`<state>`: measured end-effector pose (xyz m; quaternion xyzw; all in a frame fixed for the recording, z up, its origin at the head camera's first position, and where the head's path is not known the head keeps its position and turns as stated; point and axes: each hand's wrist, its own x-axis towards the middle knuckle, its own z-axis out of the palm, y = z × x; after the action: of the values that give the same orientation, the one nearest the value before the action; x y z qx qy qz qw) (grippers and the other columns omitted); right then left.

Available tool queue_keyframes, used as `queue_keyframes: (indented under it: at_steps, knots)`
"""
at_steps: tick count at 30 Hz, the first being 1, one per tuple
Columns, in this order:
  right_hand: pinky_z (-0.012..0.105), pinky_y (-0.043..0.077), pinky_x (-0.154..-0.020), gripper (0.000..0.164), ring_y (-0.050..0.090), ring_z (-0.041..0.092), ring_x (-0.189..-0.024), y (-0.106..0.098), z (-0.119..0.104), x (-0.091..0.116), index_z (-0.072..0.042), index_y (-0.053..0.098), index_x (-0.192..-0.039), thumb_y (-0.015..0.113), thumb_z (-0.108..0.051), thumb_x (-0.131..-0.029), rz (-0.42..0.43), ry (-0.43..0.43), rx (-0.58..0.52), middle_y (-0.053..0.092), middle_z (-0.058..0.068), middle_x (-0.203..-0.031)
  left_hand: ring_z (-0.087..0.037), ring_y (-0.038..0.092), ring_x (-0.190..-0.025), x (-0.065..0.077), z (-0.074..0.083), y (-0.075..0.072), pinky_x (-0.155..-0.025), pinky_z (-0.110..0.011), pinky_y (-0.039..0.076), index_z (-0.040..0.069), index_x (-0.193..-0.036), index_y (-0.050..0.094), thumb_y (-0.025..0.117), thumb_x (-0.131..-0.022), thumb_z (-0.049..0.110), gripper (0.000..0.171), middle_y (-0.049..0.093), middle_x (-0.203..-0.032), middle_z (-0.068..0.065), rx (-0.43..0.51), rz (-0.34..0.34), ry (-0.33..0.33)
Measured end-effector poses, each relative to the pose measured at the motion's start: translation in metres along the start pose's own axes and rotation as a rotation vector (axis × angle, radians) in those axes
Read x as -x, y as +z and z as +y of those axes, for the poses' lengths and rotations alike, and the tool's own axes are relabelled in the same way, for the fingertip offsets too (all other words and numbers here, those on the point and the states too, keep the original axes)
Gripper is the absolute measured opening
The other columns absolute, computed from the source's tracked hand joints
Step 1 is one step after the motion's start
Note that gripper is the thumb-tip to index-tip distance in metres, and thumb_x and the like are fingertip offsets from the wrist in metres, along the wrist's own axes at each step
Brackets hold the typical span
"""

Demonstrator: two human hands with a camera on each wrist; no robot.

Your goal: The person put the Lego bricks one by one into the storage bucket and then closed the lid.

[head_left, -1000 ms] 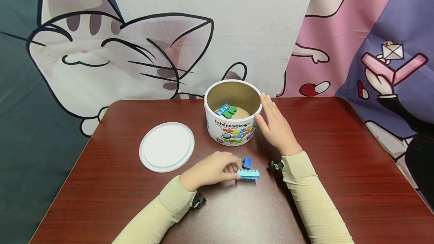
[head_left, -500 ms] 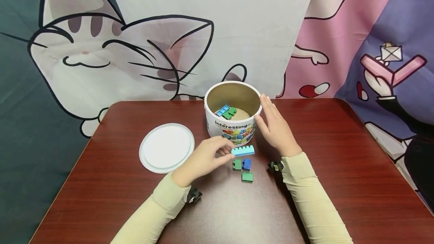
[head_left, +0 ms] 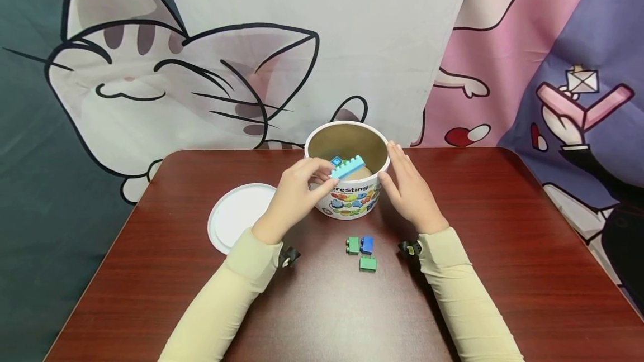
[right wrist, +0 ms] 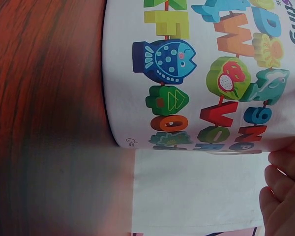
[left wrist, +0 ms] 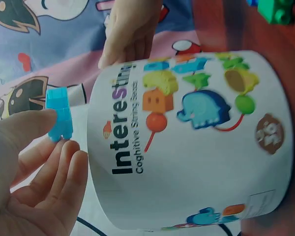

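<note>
My left hand (head_left: 297, 194) pinches a long light-blue toy brick (head_left: 347, 167) between thumb and fingertips, over the front rim of a white bucket (head_left: 352, 201). In the left wrist view the brick (left wrist: 60, 110) appears end-on, beside the bucket's mouth. Against the bucket's right side lies my right hand (head_left: 415, 194), its fingers fairly straight along the rim and wall. The right wrist view has those fingers (right wrist: 282, 189) at the bucket's printed wall. Inside the bucket, a blue brick (head_left: 336, 161) shows partly behind the held one, with a bit of green near it.
Two green bricks (head_left: 368, 264) and a dark-blue brick (head_left: 367, 245) lie on the brown table (head_left: 453, 295) in front of the bucket. A round white lid (head_left: 233, 214) lies to the left, partly covered by my left forearm. A cartoon-printed cloth (head_left: 382, 43) hangs behind the table.
My left hand has picked the light-blue brick up from the table and carried it up and away to the bucket's mouth, uncovering the green bricks. My right hand has stayed at the bucket.
</note>
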<state>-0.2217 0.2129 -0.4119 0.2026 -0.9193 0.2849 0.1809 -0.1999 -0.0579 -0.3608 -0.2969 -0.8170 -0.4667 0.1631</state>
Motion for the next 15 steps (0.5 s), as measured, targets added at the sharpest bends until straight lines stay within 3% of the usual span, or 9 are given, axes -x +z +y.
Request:
queue_keyframes:
  at_steps: [8, 15]
  knots:
    - [0.043, 0.017, -0.124, 0.069, 0.021, 0.030, -0.153, -0.001, -0.001, 0.001, -0.003, 0.027, -0.159, 0.051, -0.039, -0.105, 0.010, 0.007, -0.004, 0.027, 0.014, -0.165, -0.020, 0.068, -0.087, -0.031, -0.008, 0.010, -0.079, -0.023, 0.057, -0.001, -0.105, 0.070, 0.074, -0.092, 0.008, 0.016, 0.069, -0.098, -0.015, -0.063, 0.012, -0.086]
    - [0.044, 0.017, -0.124, 0.070, 0.019, 0.029, -0.154, 0.000, -0.001, 0.000, -0.003, 0.027, -0.159, 0.051, -0.039, -0.105, 0.006, 0.000, -0.010, 0.026, 0.014, -0.165, -0.019, 0.069, -0.091, -0.043, -0.012, 0.015, -0.081, -0.022, 0.057, -0.001, -0.109, 0.070, 0.072, -0.094, 0.011, 0.019, 0.068, -0.102, -0.013, -0.181, -0.028, -0.171]
